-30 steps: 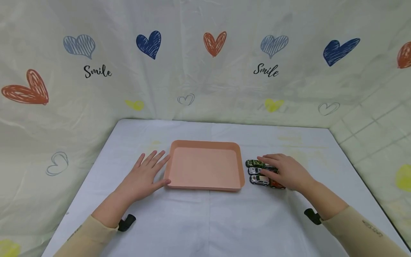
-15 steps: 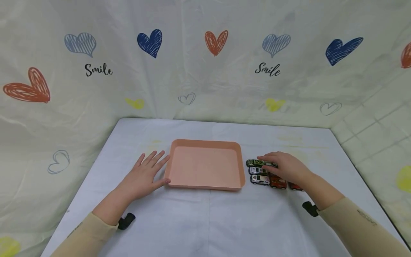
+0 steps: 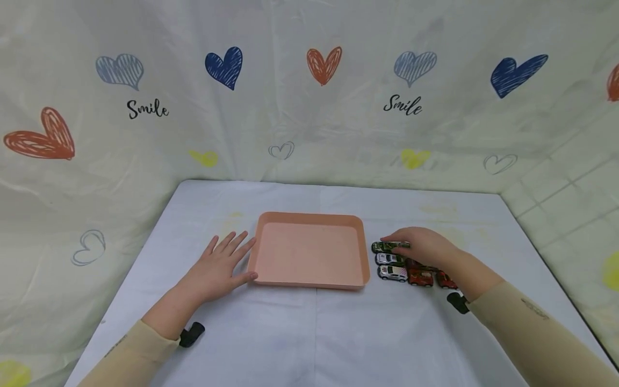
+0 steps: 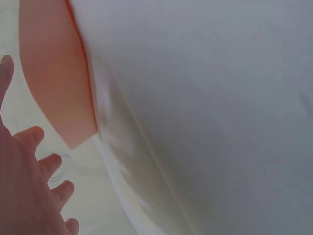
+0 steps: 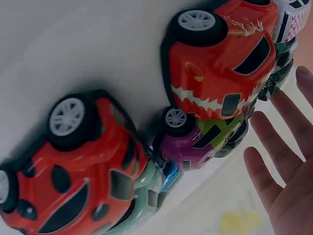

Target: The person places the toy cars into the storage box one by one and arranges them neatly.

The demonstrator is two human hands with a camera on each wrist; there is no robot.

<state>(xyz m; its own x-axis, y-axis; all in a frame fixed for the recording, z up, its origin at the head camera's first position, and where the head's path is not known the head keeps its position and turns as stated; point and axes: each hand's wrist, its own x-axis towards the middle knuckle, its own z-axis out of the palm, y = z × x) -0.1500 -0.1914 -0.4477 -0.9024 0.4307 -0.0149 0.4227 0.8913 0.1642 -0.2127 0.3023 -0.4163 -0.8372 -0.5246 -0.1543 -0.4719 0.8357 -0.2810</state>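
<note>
Several small toy cars stand close together right of the peach tray (image 3: 309,250). My right hand (image 3: 425,244) reaches over them, its fingertips and thumb about the green camouflage toy car (image 3: 387,246) at the far left of the group. In the right wrist view the fingers of that hand (image 5: 288,161) look straight and spread; its palm hides some cars in the head view. Nearest me are a white toy car (image 3: 392,273) and a red toy car (image 3: 420,277). My left hand (image 3: 217,271) lies with spread fingers by the tray's left side, holding nothing.
A ladybird-spotted red car (image 5: 73,181) stands apart from a red car with a white zigzag (image 5: 220,63). Mint-green (image 5: 146,188) and purple (image 5: 183,149) cars sit behind them. A white cloth (image 3: 290,333) covers the table; a heart-printed curtain (image 3: 338,123) hangs behind.
My right hand has shifted a little left and away from me over the cars, uncovering the red ones nearer me. The left hand and the tray stay where they were.
</note>
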